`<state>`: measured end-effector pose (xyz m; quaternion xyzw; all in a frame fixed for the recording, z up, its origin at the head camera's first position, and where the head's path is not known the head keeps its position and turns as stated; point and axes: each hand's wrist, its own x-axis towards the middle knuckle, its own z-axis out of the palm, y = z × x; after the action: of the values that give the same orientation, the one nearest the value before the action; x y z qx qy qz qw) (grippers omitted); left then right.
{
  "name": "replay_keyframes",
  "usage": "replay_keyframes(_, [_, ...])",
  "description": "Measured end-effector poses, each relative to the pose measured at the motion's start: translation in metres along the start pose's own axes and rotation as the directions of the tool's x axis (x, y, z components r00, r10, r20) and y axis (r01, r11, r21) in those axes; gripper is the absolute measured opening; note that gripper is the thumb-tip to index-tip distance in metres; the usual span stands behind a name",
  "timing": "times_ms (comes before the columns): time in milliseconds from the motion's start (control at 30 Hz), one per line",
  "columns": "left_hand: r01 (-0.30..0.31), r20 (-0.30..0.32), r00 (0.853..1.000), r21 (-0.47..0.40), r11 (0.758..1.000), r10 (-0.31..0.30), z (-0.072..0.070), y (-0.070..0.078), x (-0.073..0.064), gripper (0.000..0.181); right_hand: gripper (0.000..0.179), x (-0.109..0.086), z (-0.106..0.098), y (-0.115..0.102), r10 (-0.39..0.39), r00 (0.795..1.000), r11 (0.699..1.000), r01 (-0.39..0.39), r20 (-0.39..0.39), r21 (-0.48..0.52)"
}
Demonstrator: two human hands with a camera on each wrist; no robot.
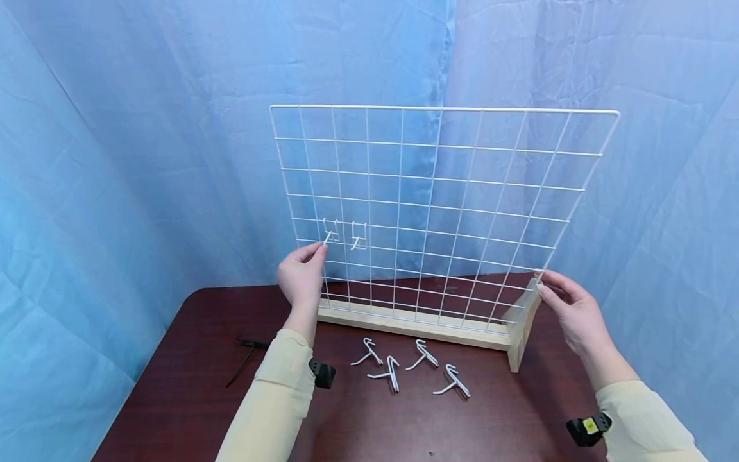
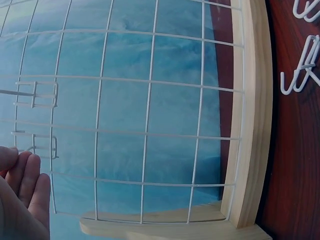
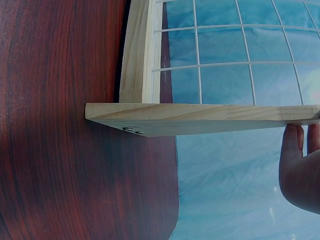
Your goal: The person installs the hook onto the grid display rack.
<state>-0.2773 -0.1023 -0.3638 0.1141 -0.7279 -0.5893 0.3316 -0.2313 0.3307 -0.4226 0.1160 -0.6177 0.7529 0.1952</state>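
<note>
In the head view, a white wire grid panel stands upright in a pale wooden stand. My left hand pinches the front prong of a white wire hook, which sits against the panel's left part. Just right of it, another white hook hangs on the grid. Its frame and the pinched hook's also show in the left wrist view, beside the left fingers. My right hand holds the upper end of the stand's right side piece, at the panel's right edge.
Several loose white hooks, one of them nearest the front right, lie on the dark red-brown table before the stand. A thin black object lies at the left, partly behind the left sleeve. Blue curtains hang behind.
</note>
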Motion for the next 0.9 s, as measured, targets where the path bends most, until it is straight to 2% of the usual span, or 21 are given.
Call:
replay_keyframes(233, [0.004,0.001,1.000,-0.038,0.999,-0.004,-0.005,0.006,0.003,0.017,0.037,0.000,0.000,0.000,0.007,1.000,1.000,-0.007,-0.001,-0.008])
replay_keyframes(333, [-0.010,-0.002,1.000,-0.028,1.000,0.010,-0.006,0.009,0.005,0.016,0.037,0.000,0.000,0.000,0.009,1.000,1.000,-0.009,-0.004,-0.006])
replay_keyframes(733, [-0.114,0.015,0.994,0.076,0.991,0.113,-0.010,0.016,0.004,0.015,0.037,0.000,0.000,0.000,0.012,1.000,1.000,-0.012,-0.006,0.009])
replay_keyframes(900, [-0.139,0.028,0.990,0.122,0.983,0.136,-0.010,0.015,0.003,0.015,0.037,0.001,0.000,-0.001,0.020,1.000,1.000,-0.020,-0.005,-0.005])
